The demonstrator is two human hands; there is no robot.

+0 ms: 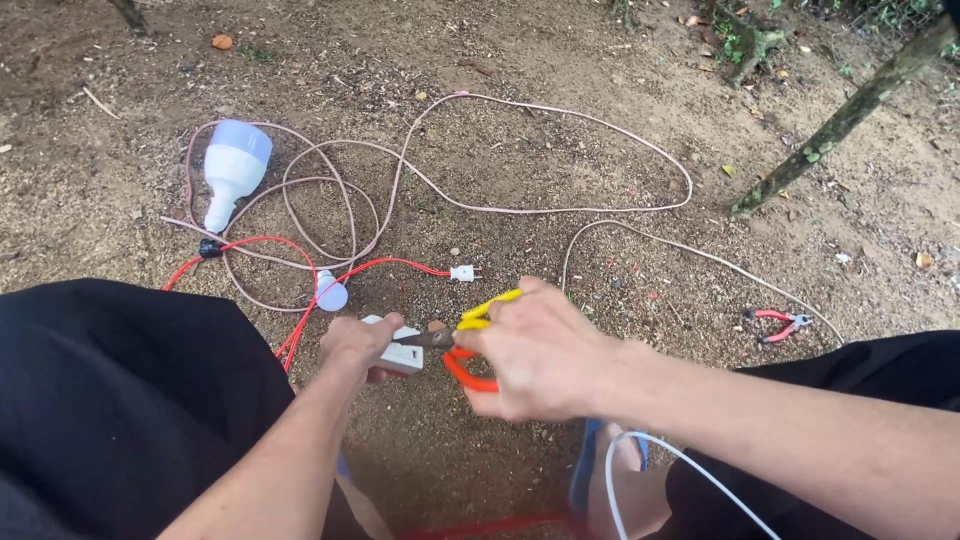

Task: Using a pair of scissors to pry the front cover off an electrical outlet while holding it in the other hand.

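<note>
Carefully, because my left hand (pixel 362 348) grips the white plug block (pixel 402 352) so close that the pliers (pixel 470 345) squeezed in my right hand (pixel 530 362) could slip and pinch my fingers.

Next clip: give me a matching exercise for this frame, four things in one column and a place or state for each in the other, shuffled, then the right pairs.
Things
1. large white bulb
2. red-handled pliers
3. white block
4. yellow and orange handled tool

Places or states
A. gripped in the right hand
B. lying on the dirt at far right, untouched
C. held in the left hand
D. lying on the ground at upper left among the pale cable loops

Pairs: 1-D, 2-B, 3-C, 4-A
</note>
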